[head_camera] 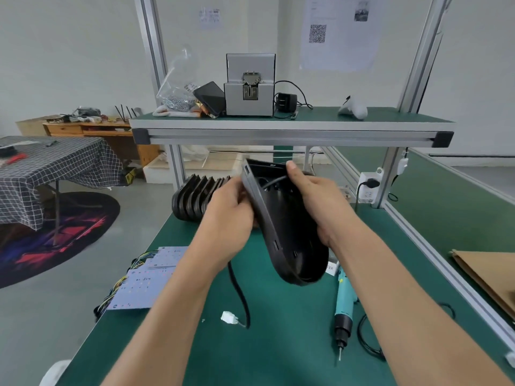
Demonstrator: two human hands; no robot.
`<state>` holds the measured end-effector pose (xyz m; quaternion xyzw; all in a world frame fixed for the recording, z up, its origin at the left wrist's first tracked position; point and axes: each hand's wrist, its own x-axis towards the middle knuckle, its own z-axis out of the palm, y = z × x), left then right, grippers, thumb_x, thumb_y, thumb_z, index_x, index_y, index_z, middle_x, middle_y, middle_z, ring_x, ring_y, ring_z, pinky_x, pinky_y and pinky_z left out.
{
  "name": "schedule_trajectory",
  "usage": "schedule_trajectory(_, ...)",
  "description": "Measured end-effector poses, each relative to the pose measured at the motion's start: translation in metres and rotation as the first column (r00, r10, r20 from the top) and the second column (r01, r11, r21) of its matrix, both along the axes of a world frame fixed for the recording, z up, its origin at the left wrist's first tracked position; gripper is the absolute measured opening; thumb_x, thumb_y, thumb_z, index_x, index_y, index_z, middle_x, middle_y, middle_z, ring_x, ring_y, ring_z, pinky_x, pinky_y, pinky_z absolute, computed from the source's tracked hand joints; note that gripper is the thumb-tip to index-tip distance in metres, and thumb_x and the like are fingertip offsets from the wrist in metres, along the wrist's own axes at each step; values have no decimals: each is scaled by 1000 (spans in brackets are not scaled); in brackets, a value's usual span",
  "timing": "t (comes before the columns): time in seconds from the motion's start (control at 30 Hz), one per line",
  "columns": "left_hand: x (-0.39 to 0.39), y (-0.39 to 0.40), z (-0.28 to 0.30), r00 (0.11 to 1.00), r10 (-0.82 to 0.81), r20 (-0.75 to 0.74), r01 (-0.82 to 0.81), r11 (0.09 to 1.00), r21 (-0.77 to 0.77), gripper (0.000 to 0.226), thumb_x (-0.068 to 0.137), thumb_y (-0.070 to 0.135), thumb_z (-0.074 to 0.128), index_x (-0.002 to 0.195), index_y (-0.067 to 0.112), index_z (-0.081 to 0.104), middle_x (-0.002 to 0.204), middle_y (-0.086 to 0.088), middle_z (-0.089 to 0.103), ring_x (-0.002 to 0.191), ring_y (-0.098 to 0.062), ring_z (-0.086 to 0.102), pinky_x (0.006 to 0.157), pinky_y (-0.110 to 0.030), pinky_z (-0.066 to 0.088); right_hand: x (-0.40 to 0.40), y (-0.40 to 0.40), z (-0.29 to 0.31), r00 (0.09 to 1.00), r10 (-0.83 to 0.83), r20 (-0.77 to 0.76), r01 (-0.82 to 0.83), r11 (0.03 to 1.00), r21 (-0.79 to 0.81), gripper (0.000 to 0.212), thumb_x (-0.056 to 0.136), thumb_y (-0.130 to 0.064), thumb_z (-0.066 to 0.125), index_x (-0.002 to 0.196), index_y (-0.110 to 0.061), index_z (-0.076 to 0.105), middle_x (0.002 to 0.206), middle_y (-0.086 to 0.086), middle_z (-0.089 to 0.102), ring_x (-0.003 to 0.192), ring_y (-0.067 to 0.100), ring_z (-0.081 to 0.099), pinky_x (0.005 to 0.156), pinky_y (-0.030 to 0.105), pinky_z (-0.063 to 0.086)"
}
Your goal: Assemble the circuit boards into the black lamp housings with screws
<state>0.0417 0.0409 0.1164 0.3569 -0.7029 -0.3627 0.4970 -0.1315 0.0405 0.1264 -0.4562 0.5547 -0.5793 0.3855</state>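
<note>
1. Fingers of both hands curl round black lamp housing, held tilted above counter
2. Housing: rigid plastic shell, looks light, smooth; grip the rims
3. Circuit boards at counter's left edge: thin, fragile, hold by edges
4. Dangling cable may snag

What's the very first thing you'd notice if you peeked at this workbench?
The big black lamp housing held tilted in mid-air over the green bench, with the left hand and right hand gripping its two sides. A black cable dangles from it down to a white plug on the bench. To the right lies a teal electric screwdriver; to the left, purple circuit boards.
</note>
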Motion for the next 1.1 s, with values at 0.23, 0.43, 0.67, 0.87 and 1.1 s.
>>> schedule_trajectory(0.23,7,-15,-51,963,164,-214,-156,986,56,29,106,28,49,98,28,76,60,13,49,53,-9,34,46,-22,26,-22,14,1,916,192,351,-243,964,107,45,91,-55,70,102,-14,84,103,10,78,84,27,76,76,36,62)
schedule_trajectory(0.43,10,-18,-111,905,404,-137,-347,885,312,33,110,20,43,89,20,69,58,10,41,51,-11,29,46,-25,24,-21,12,-15,870,127,477,-219,965,144,46,105,-48,53,107,-11,81,108,11,78,90,26,77,77,34,61)
schedule_trajectory(0.67,16,-4,-158,937,350,-19,-289,801,524,34,111,19,41,89,11,66,54,10,42,48,-11,30,52,-29,23,-12,10,-32,791,41,610,-195,963,188,56,108,-56,43,109,-10,76,98,13,80,78,26,79,64,34,61)
schedule_trajectory(0.87,20,6,-153,850,214,481,-401,854,330,23,106,17,46,88,15,60,80,1,64,75,-23,59,65,-30,45,10,15,-51,836,-59,546,-85,968,235,32,100,-34,67,117,-9,75,88,11,78,68,24,74,57,31,60)
schedule_trajectory(1.1,12,10,-78,972,192,136,-161,964,-211,64,96,-7,50,152,23,43,150,16,53,143,0,43,125,-31,26,12,19,-71,957,-111,269,60,979,194,33,99,-36,70,94,-5,79,90,14,80,80,26,76,82,40,60)
